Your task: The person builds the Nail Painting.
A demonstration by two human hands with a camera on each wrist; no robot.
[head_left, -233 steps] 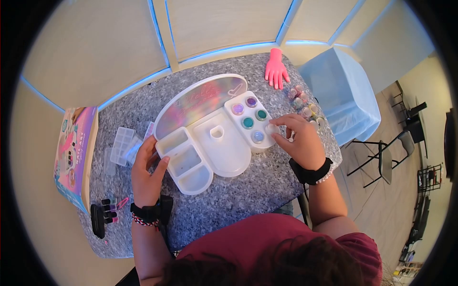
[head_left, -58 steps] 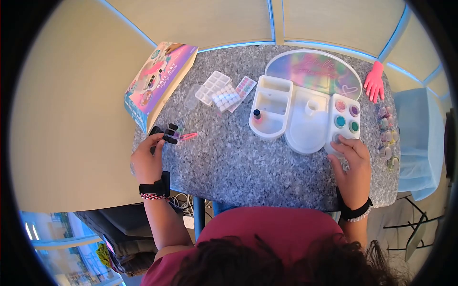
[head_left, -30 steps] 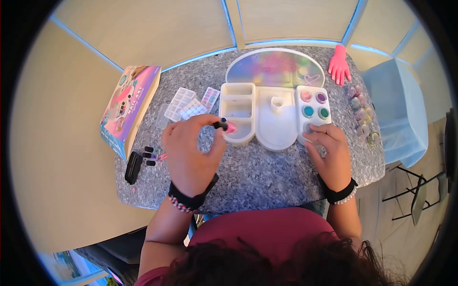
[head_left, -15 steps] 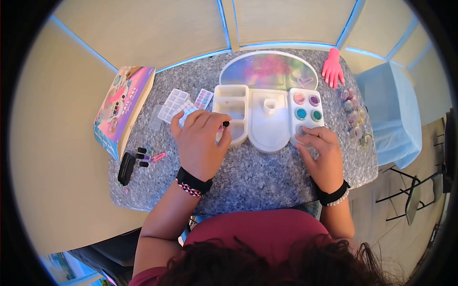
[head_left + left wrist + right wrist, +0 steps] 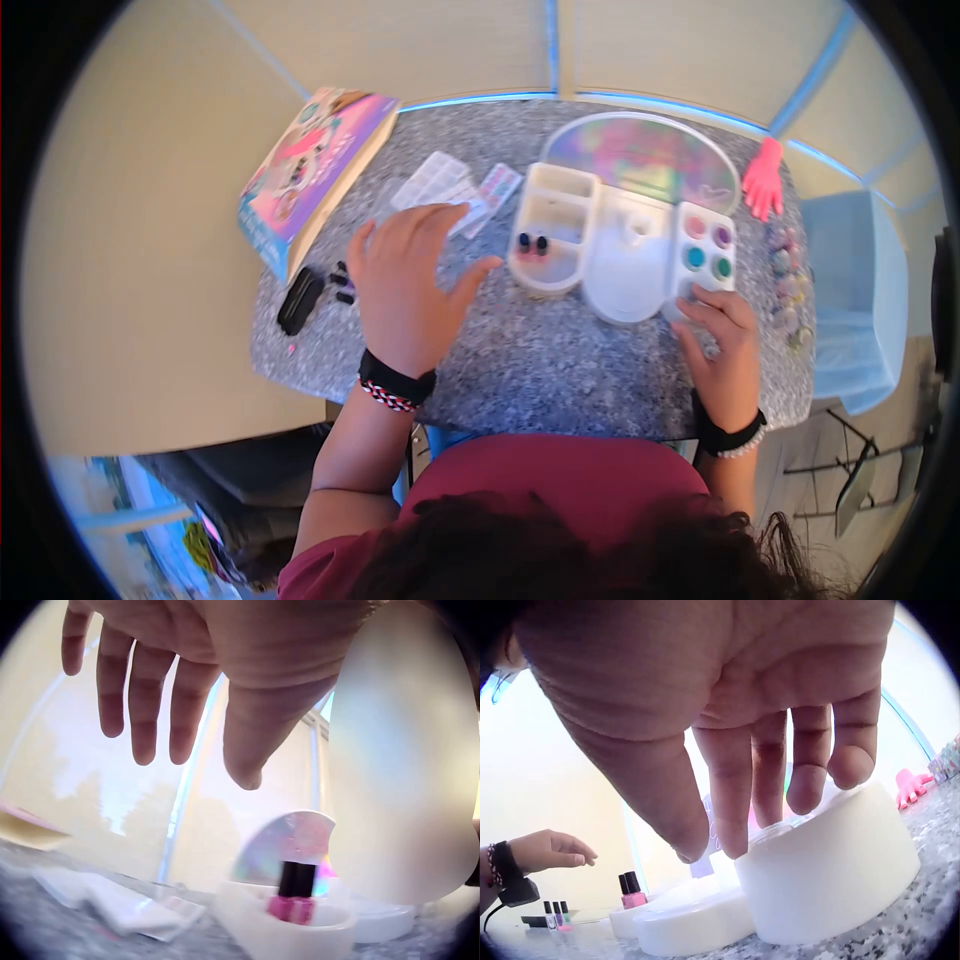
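My left hand (image 5: 405,280) hovers over the table left of the white nail station (image 5: 625,285), fingers spread and holding nothing. In the station's front left compartment stand two pink nail polish bottles (image 5: 292,909) with black caps, side by side. My right hand (image 5: 728,345) rests its fingertips at the front of the raised pot holder (image 5: 832,874), on the station's right side. A clear round rim (image 5: 771,834) shows beneath those fingers. Behind them, pink, purple, teal and green glitter pots (image 5: 695,258) sit in the holder.
More polish bottles (image 5: 553,915) and a black case (image 5: 300,300) lie at the table's left. Behind are a nail art box (image 5: 320,170), a divided clear tray (image 5: 435,180) and a sticker sheet (image 5: 498,188). A pink model hand (image 5: 763,182) and several small jars (image 5: 787,290) line the right.
My left hand fetched a pink polish bottle from the left, set it beside the first in the front compartment, let go and drew back left. The right hand stayed at the pot holder.
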